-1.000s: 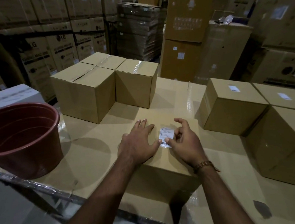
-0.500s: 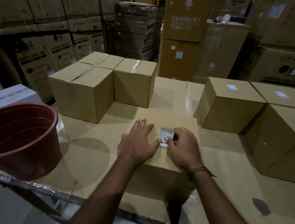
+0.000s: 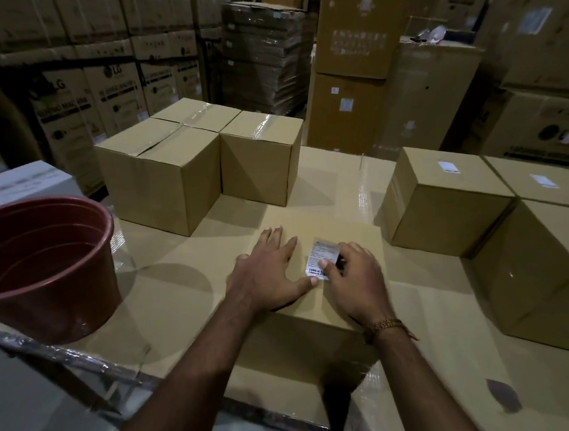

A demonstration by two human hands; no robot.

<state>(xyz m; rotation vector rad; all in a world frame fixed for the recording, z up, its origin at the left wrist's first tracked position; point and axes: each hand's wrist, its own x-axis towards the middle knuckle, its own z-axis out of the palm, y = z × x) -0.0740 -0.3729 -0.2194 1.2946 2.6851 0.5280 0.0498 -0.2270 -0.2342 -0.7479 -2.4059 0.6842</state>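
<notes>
Left hand: flat, palm down, fingers spread on the top of the near box. Right hand: fingers curled, thumb and fingertips pinching the right edge of the label.

Label: white, printed text, barcode at its near end. It lies on the box top between the hands.

Bucket, left: red-brown, upright, open. Far boxes: taped, contents hidden.
</notes>
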